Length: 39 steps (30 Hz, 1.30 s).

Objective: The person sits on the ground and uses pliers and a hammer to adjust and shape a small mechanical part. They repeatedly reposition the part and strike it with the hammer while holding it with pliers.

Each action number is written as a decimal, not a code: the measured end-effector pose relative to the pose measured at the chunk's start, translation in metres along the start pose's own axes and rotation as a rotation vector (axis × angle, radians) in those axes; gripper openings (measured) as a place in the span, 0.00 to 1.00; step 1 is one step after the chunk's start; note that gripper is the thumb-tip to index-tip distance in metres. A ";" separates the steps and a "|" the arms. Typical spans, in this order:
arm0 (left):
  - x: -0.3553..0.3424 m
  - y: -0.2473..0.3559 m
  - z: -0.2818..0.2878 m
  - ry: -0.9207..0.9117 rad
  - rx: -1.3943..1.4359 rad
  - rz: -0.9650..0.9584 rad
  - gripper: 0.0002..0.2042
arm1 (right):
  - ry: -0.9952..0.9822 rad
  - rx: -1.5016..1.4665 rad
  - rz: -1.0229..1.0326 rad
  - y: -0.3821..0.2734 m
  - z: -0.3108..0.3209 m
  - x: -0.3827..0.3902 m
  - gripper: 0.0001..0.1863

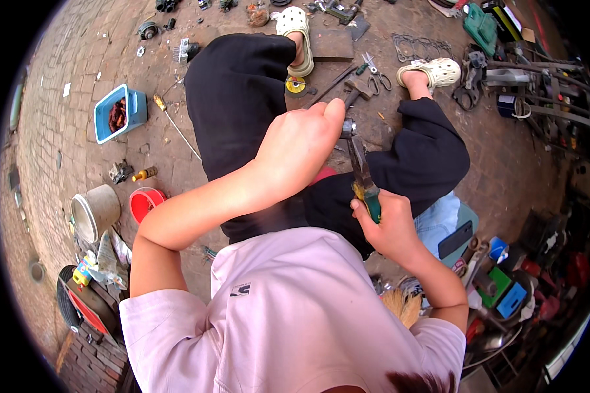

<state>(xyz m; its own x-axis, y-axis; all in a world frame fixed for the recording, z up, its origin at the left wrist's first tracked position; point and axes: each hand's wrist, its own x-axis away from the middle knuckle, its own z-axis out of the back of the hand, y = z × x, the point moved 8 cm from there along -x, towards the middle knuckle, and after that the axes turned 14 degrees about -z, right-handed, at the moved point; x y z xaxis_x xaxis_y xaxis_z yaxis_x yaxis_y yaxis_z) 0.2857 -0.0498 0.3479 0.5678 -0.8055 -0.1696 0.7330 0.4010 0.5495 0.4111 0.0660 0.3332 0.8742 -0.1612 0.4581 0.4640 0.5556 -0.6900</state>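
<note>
My right hand [392,226] is wrapped round the green and yellow handles of pliers [359,160]. Their dark metal jaws point away from me, above my lap. At the jaw end sits a small grey metal piece [349,127], right beside the fingers of my left hand [301,147]. That left hand is closed in a fist, back side up; what it holds is hidden behind the fingers. On the ground just beyond lies a hammer [358,88], with scissors [376,76] and a yellow disc [295,85] near it.
Left of my legs are a blue basin [120,112], a long screwdriver [176,126], a red bucket [146,202] and a whitish bucket [96,211]. A phone [455,240] lies on blue cloth at my right. Metal parts [531,85] and piled tools [505,288] crowd the right side.
</note>
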 end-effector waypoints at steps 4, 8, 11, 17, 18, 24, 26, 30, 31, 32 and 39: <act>0.000 -0.003 -0.003 -0.033 0.032 0.024 0.13 | 0.038 0.065 0.031 0.003 -0.001 -0.002 0.11; 0.001 -0.010 -0.011 -0.009 0.082 0.023 0.13 | 0.092 0.112 0.065 -0.004 0.003 -0.005 0.10; 0.002 -0.017 -0.023 0.053 0.344 0.054 0.12 | 0.083 0.123 0.056 -0.002 0.007 -0.008 0.09; 0.001 -0.013 -0.011 0.150 0.721 -0.012 0.12 | -0.139 -0.036 0.078 -0.019 0.022 -0.003 0.12; 0.003 -0.013 -0.010 0.150 0.746 -0.037 0.13 | -0.155 -0.034 0.076 -0.020 0.023 -0.001 0.11; 0.000 -0.005 0.013 0.185 0.585 -0.161 0.16 | -0.206 -0.108 -0.002 -0.023 0.033 0.007 0.13; 0.000 -0.003 0.015 0.201 0.539 -0.183 0.17 | -0.184 -0.078 0.017 -0.025 0.035 0.006 0.13; 0.001 -0.001 0.018 0.221 0.460 -0.189 0.17 | -0.190 -0.082 0.030 -0.027 0.034 0.006 0.14; 0.001 0.000 0.019 0.228 0.429 -0.197 0.18 | -0.193 -0.075 0.025 -0.026 0.034 0.007 0.14; 0.001 0.000 0.020 0.225 0.400 -0.203 0.18 | -0.197 -0.069 0.023 -0.026 0.034 0.007 0.15; 0.002 -0.001 0.023 0.210 0.204 -0.237 0.19 | -0.181 -0.075 0.017 -0.029 0.033 0.004 0.14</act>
<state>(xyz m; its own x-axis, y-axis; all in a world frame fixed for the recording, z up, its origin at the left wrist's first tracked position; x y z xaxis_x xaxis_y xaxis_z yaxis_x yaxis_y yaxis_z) 0.2774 -0.0619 0.3653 0.4709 -0.7502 -0.4642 0.7757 0.1015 0.6229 0.3964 0.0764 0.3734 0.8450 0.0005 0.5347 0.4648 0.4938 -0.7350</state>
